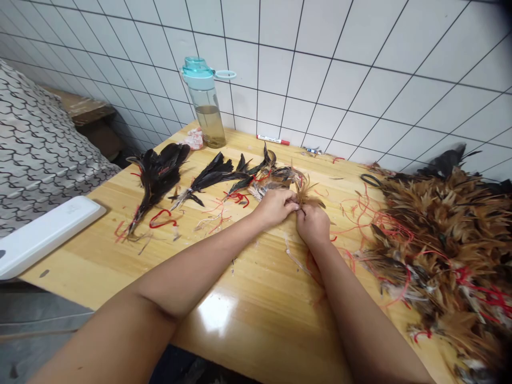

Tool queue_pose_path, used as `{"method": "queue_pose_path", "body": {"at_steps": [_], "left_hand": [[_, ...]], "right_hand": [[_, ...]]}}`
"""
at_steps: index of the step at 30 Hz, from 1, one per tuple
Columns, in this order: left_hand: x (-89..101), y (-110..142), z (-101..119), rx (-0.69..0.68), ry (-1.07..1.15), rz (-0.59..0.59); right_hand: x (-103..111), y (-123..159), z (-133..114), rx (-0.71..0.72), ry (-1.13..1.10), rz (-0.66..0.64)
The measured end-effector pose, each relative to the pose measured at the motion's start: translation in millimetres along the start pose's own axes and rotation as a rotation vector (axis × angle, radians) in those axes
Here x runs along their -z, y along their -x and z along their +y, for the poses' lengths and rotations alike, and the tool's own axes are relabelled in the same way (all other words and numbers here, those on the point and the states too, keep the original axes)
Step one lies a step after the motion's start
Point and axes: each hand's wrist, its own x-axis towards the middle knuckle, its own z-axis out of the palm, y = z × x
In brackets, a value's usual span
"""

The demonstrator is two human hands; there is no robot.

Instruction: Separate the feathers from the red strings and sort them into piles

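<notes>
Close together over the middle of the wooden table, my left hand [277, 207] and my right hand [313, 223] pinch the base of a small brown feather bunch [307, 193]. Its tips fan out above my fingers. Both hands are closed, and the quills between them are hidden. Just beyond my left hand lie mottled loose feathers [276, 180]. Farther left rest a dark feather bunch [212, 175] and a larger black feather bunch [158, 173]. Red string [239, 198] lies among the feathers near my left hand.
A large heap of brown feathers [444, 213] with tangled red string covers the right side. At the back stand a water bottle [208, 109] and crumpled tissue [194, 138]; a red marker [273, 140] lies by the tiled wall. A white case [52, 234] sits at the left edge.
</notes>
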Motion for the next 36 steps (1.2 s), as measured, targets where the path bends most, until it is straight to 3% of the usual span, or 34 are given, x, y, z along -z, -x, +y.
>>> {"method": "queue_pose_path", "body": {"at_steps": [6,12,15,19,26,31,36], "left_hand": [[-0.5,0.7,-1.4,0.005,-0.02,0.055],[3.0,-5.4,-6.7,0.27,0.55,0.044],[6.5,-6.9,-8.3,0.336,0.744,0.065],[9.0,-6.2,-6.5,0.34,0.749,0.022],[7.1,-5.3,-4.3,0.278,0.634,-0.063],[7.1,-5.5,-5.1,0.286,0.678,-0.016],[5.5,-7.4,-9.0,0.338,0.854,0.04]], "right_hand": [[1.5,0.9,-3.1,0.055,-0.059,-0.012],[3.4,-1.7,-0.2,0.074,-0.336,0.018],[3.1,-4.6,3.9,-0.023,-0.499,0.04],[2.8,-6.8,6.3,-0.166,-0.656,0.04],[-1.1,-8.2,6.6,-0.132,-0.758,-0.012],[0.4,-10.9,9.4,-0.225,-0.971,-0.068],[5.0,-10.7,8.6,-0.249,-1.041,-0.146]]}}
